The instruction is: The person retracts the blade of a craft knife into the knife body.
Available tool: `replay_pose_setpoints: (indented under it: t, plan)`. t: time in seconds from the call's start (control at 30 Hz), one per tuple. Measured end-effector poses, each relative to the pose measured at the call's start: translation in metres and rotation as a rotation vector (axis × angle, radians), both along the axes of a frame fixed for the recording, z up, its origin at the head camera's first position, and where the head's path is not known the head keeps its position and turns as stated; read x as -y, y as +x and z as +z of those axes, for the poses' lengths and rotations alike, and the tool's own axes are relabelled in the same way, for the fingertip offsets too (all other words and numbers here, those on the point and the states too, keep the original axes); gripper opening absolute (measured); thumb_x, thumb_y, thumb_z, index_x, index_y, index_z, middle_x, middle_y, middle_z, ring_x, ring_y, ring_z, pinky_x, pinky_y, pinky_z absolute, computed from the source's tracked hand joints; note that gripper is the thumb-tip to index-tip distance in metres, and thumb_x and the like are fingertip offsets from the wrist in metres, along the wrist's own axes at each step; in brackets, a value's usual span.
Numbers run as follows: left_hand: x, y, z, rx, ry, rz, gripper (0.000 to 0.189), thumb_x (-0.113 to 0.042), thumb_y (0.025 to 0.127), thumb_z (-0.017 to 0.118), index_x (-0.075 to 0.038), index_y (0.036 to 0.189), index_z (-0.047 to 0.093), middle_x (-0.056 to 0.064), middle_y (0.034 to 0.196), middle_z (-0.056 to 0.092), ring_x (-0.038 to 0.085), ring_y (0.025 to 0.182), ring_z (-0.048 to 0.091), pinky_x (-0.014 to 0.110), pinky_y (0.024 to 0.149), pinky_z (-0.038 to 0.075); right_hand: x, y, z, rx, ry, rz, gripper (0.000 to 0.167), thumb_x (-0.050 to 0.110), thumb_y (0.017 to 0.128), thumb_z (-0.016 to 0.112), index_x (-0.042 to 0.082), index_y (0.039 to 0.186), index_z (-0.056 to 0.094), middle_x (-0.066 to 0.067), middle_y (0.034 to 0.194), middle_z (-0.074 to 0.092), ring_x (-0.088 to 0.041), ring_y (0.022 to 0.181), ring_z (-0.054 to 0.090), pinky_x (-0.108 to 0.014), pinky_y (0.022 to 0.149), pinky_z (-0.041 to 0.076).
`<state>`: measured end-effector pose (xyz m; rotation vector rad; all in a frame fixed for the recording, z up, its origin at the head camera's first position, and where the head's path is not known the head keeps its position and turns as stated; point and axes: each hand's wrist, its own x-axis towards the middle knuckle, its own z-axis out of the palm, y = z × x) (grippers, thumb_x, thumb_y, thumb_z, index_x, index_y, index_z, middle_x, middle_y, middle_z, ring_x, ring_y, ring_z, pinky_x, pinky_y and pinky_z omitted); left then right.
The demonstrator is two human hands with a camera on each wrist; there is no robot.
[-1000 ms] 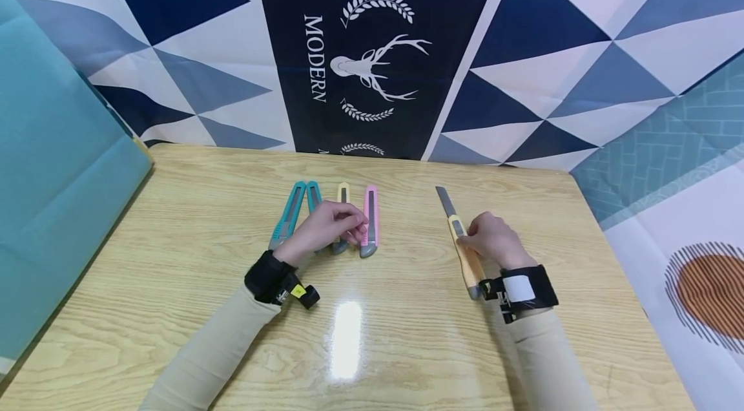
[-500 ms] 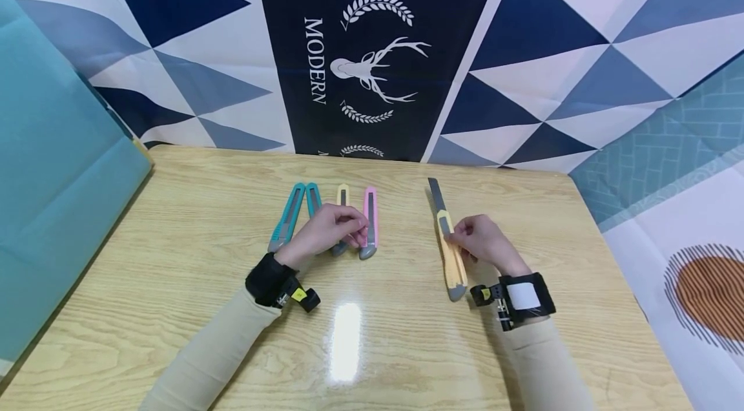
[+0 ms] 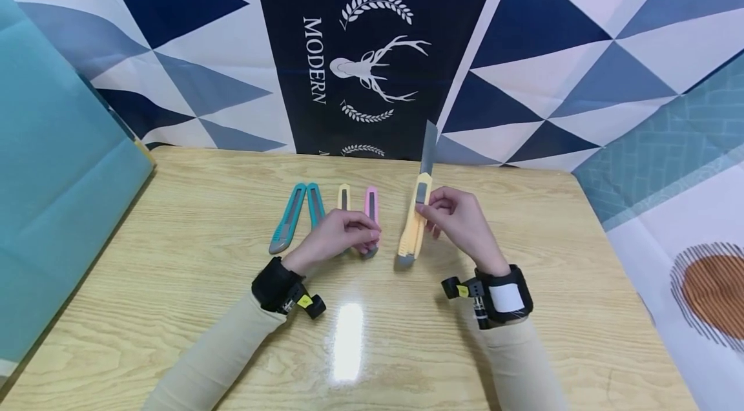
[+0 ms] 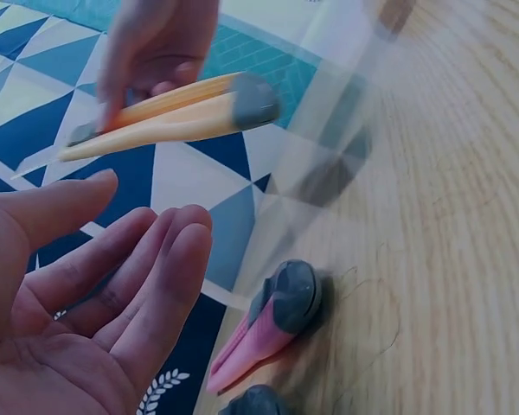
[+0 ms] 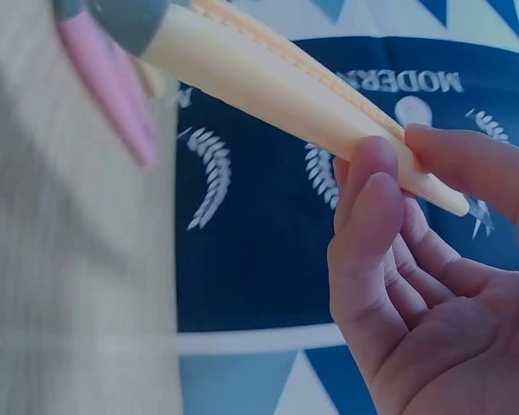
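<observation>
My right hand pinches a yellow utility knife between thumb and fingers, near its grey slider. The knife is raised off the table, its long blade out and pointing to the back wall. In the right wrist view, thumb and fingertips press on the yellow handle close to the blade end. My left hand hovers over the row of other knives, partly covering the pink utility knife and a second yellow one. Nothing lies between its loosely bent fingers in the left wrist view.
Two teal utility knives lie left of the left hand, the second one's lower end hidden behind it. A wooden table carries everything. A patterned cloth hangs behind, with a teal panel at the left.
My right hand has lifted the yellow utility knife off the table and carried it left, tilting it the other way. My left hand has shifted slightly right, over the pink knife's lower end.
</observation>
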<state>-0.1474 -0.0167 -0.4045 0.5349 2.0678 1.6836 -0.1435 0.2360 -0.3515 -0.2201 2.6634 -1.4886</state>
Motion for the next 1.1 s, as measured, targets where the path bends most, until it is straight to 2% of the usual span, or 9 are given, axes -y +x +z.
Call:
replay_pose_setpoints:
  t: [0.17, 0.3, 0.37, 0.5, 0.67, 0.77, 0.9, 1.1]
  plan:
    - [-0.004, 0.002, -0.002, 0.014, 0.013, -0.009, 0.028, -0.019, 0.094, 0.068, 0.001, 0.114, 0.069, 0.024, 0.102, 0.073, 0.035, 0.087, 0.072, 0.039, 0.076, 0.062, 0.01, -0.002, 0.006, -0.012, -0.073, -0.004, 0.024, 0.022, 0.092, 0.07, 0.0, 0.097, 0.063, -0.014, 0.08, 0.071, -0.021, 0.06, 0.069, -0.035, 0.057, 0.06]
    - [-0.009, 0.005, -0.004, 0.0, -0.003, -0.022, 0.024, -0.019, 0.093, 0.069, -0.004, 0.112, 0.071, 0.018, 0.1, 0.075, 0.037, 0.09, 0.072, 0.043, 0.079, 0.062, 0.015, -0.002, 0.008, -0.004, -0.115, -0.004, 0.024, 0.022, 0.092, 0.07, 0.0, 0.099, 0.063, -0.013, 0.082, 0.072, -0.019, 0.062, 0.069, -0.038, 0.061, 0.061]
    - [-0.012, 0.007, -0.005, -0.007, -0.007, -0.031, 0.023, -0.018, 0.092, 0.07, -0.005, 0.111, 0.071, 0.015, 0.098, 0.076, 0.036, 0.09, 0.072, 0.043, 0.079, 0.061, 0.017, -0.001, 0.009, 0.003, -0.135, -0.004, 0.024, 0.021, 0.092, 0.07, 0.0, 0.101, 0.063, -0.013, 0.083, 0.072, -0.022, 0.063, 0.07, -0.039, 0.062, 0.062]
    - [-0.015, 0.01, -0.005, -0.003, -0.005, -0.037, 0.023, -0.016, 0.092, 0.07, -0.003, 0.111, 0.071, 0.017, 0.097, 0.076, 0.036, 0.091, 0.073, 0.043, 0.078, 0.062, 0.02, -0.001, 0.008, 0.009, -0.161, 0.005, 0.023, 0.018, 0.092, 0.069, -0.002, 0.101, 0.062, -0.012, 0.082, 0.071, -0.021, 0.062, 0.07, -0.037, 0.061, 0.062]
    - [-0.018, 0.012, -0.006, -0.011, -0.004, -0.036, 0.022, -0.014, 0.092, 0.07, -0.001, 0.11, 0.071, 0.021, 0.096, 0.075, 0.038, 0.09, 0.073, 0.044, 0.077, 0.062, 0.019, -0.001, 0.009, -0.022, -0.118, 0.028, 0.019, 0.015, 0.093, 0.067, -0.002, 0.099, 0.063, -0.015, 0.081, 0.072, -0.019, 0.061, 0.069, -0.032, 0.058, 0.06]
    - [-0.019, 0.012, -0.006, -0.02, 0.0, -0.04, 0.021, -0.013, 0.092, 0.069, -0.001, 0.109, 0.071, 0.02, 0.096, 0.075, 0.037, 0.09, 0.073, 0.044, 0.076, 0.062, 0.017, -0.001, 0.011, -0.057, -0.079, 0.042, 0.018, 0.016, 0.094, 0.066, -0.002, 0.1, 0.065, -0.018, 0.086, 0.073, -0.021, 0.064, 0.07, -0.03, 0.057, 0.06]
    - [-0.02, 0.012, -0.008, -0.029, 0.0, -0.05, 0.02, -0.013, 0.092, 0.069, -0.001, 0.108, 0.072, 0.018, 0.093, 0.076, 0.034, 0.087, 0.074, 0.041, 0.073, 0.062, 0.014, 0.0, 0.012, -0.102, -0.061, 0.045, 0.02, 0.019, 0.097, 0.064, 0.0, 0.105, 0.066, -0.018, 0.092, 0.073, -0.017, 0.067, 0.069, -0.029, 0.058, 0.06]
    - [-0.024, 0.016, -0.012, -0.012, 0.004, -0.076, 0.02, -0.013, 0.092, 0.069, -0.001, 0.108, 0.072, 0.018, 0.093, 0.076, 0.032, 0.086, 0.075, 0.04, 0.072, 0.063, 0.01, 0.0, 0.011, -0.167, -0.05, -0.001, 0.029, 0.024, 0.102, 0.055, -0.002, 0.103, 0.07, -0.02, 0.083, 0.07, -0.013, 0.065, 0.066, -0.027, 0.057, 0.059]
